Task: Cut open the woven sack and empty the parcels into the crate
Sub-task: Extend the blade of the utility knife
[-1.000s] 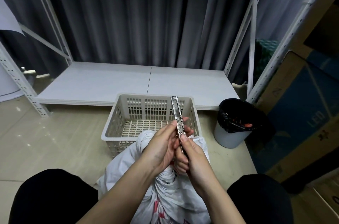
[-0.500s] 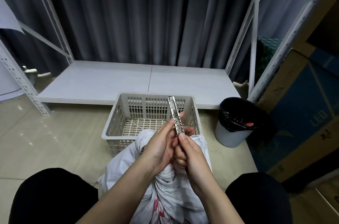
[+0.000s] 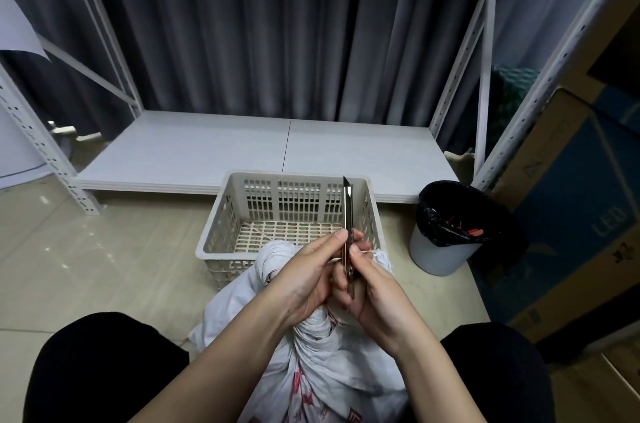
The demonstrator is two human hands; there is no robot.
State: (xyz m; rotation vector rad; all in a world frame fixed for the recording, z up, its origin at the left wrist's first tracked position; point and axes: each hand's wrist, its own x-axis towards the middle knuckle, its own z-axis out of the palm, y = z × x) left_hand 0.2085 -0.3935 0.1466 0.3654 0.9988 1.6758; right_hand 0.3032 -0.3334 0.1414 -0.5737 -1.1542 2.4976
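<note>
A white woven sack (image 3: pixel 311 360) with red print stands between my knees, its neck twisted and tied. My left hand (image 3: pixel 308 280) and my right hand (image 3: pixel 374 291) are closed together above the neck, both gripping a slim metal utility knife (image 3: pixel 347 214). The knife points up and away, seen edge-on, with a short blade showing at its tip. Just beyond the sack sits a pale slotted plastic crate (image 3: pixel 221 232); no parcels show inside it. The sack's contents are hidden.
A grey bin with a black liner (image 3: pixel 446 232) stands right of the crate. A low white shelf board (image 3: pixel 221 152) of a metal rack lies behind it, dark curtains beyond. Large cardboard boxes (image 3: pixel 571 201) fill the right side. Beige floor tiles (image 3: pixel 104 256) stretch left.
The knife has turned in my hands from flat-side view to edge-on, and a short blade now sticks out at its tip. Sack and crate have not moved.
</note>
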